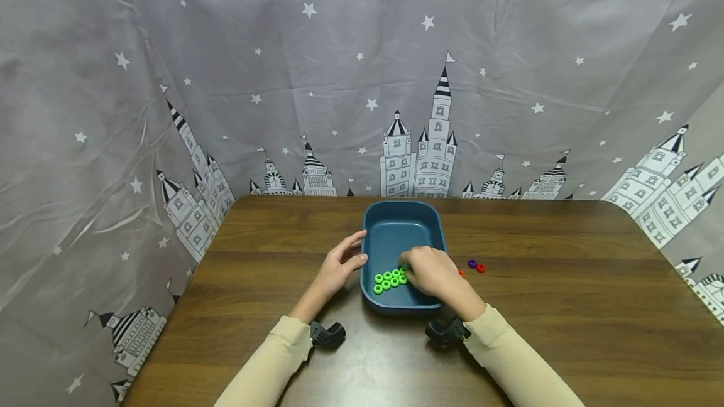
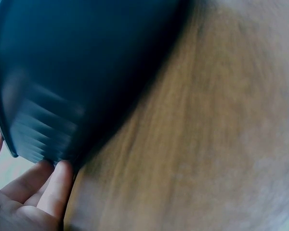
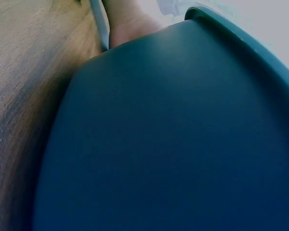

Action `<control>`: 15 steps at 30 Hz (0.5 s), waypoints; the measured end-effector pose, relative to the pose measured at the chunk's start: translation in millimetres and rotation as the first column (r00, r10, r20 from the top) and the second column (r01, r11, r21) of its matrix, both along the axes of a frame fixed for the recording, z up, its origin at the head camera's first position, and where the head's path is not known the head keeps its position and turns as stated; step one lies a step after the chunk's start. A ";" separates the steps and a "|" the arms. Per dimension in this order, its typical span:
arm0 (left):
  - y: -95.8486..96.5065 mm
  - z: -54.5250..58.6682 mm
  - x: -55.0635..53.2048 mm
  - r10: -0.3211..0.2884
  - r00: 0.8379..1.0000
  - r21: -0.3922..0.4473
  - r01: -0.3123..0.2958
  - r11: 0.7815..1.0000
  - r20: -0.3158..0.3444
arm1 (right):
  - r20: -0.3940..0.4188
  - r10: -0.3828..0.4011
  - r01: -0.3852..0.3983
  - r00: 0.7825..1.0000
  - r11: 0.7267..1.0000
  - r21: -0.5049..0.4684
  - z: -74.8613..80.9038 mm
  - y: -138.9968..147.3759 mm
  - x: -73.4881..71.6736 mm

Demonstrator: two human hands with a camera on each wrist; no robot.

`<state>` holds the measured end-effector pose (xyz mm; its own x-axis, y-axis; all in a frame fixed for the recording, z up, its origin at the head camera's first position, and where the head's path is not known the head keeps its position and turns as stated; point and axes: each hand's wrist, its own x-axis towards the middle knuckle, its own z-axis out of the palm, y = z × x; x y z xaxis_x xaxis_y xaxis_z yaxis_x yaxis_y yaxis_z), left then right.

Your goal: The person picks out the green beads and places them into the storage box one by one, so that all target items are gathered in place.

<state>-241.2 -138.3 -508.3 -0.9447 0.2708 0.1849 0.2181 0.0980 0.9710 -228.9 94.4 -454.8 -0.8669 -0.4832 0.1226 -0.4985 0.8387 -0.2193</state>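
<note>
A dark blue rectangular bin (image 1: 400, 225) stands on the table with several bright green rings (image 1: 386, 284) in two rows inside it. My left hand (image 1: 341, 264) rests against the bin's left side, fingers loosely extended. In the left wrist view its fingertips (image 2: 62, 175) touch the outside wall (image 2: 86, 72). My right hand (image 1: 432, 274) reaches over the right side into the bin. Its thumb and fingers curl down and pinch a green ring at the right end of the rows, partly hidden. The right wrist view shows mostly the bin's outer wall (image 3: 159, 134).
Right of the bin lie a purple ring (image 1: 472, 263) and a red ring (image 1: 481, 267). An orange-red ring (image 1: 461, 274) shows partly behind my right hand. The brown wooden table (image 1: 565, 281) ends at a grey curtain (image 1: 339, 80) printed with castles and stars.
</note>
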 end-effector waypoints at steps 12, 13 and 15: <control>1.2 -0.1 -0.8 0.019 1.000 -0.024 -0.019 1.000 0.012 | 0.021 -0.002 0.005 1.000 0.992 -0.124 1.7 1.7 -1.2; 1.2 -0.1 -0.7 0.021 1.000 -0.025 -0.020 0.999 0.013 | 0.023 0.006 -0.002 1.000 0.988 -0.156 2.2 2.4 -1.5; 1.0 0.2 -0.4 0.021 1.000 -0.026 -0.020 0.999 0.013 | 0.017 0.026 -0.022 0.999 0.973 -0.228 2.9 4.8 -2.6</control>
